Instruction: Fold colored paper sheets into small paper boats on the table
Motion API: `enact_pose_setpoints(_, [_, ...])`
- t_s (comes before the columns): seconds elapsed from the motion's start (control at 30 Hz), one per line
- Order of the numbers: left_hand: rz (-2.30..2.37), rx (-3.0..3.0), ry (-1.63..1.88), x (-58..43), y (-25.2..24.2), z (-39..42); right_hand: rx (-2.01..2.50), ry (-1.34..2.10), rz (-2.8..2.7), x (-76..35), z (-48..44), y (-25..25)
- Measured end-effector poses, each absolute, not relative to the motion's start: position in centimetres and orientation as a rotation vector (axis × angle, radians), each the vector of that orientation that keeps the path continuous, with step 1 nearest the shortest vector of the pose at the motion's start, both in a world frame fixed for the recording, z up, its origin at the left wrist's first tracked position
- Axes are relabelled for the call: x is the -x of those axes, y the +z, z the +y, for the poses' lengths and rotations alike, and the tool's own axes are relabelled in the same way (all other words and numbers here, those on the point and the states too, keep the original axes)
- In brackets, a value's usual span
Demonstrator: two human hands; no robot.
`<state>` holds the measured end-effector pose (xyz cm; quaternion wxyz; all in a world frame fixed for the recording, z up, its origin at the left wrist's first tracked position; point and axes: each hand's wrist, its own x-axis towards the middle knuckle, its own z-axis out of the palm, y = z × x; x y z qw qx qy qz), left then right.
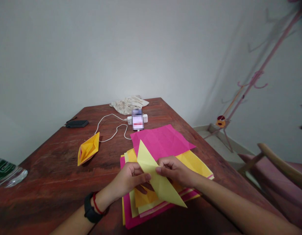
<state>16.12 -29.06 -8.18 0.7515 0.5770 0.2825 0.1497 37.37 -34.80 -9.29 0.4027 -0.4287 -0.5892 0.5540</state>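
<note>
1. Pale yellow folded paper [158, 182] is held above a stack of coloured sheets [195, 163], its two pointed ends slanting from upper left to lower right.
2. The left hand [133, 178] pinches its left edge, thumb on the near face and fingers behind; the right hand [174, 169] pinches the opposite edge, thumb on top and forefinger curled.
3. Around these, a creased magenta sheet [162, 138] lies over the far part of the stack, and a yellow folded boat shape [89, 148] sits to the left on the wooden table [53, 192].
4. Uneven pulling by the two pinches could skew a crease or tear the paper; a loosened thumb could let its layers spring apart. A low wrist might drag the loose stack askew.
5. The paper's underside and the fingertips behind it are hidden, so its layers cannot be counted. The phone screen [138, 120] is pixelated, and the bottle [8, 173] is cut off at the left edge.
</note>
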Motion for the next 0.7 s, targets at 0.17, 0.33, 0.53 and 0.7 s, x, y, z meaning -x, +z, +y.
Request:
enact_pose_setpoints(0.17, [0.646, -1.3, 0.367, -16.2, -8.7, -29.0, 1.092, 1.417, -1.443, -37.2, -34.6, -9.9])
enact_pose_setpoints(0.33, [0.637, -1.371, 0.361, -16.2, -8.9, -29.1, 1.036, 1.49, -1.554, -36.9, -35.0, -9.3])
enact_pose_setpoints(0.53, [0.618, -1.411, 0.346, -16.1, -9.1, -29.2, 1.001, 1.473, -1.682, -36.5, -35.2, -8.7])
enact_pose_setpoints(0.7, [0.628, -1.418, 0.344, -16.1, -9.3, -29.0, 1.0, 1.443, -1.699, -36.6, -34.9, -9.1])
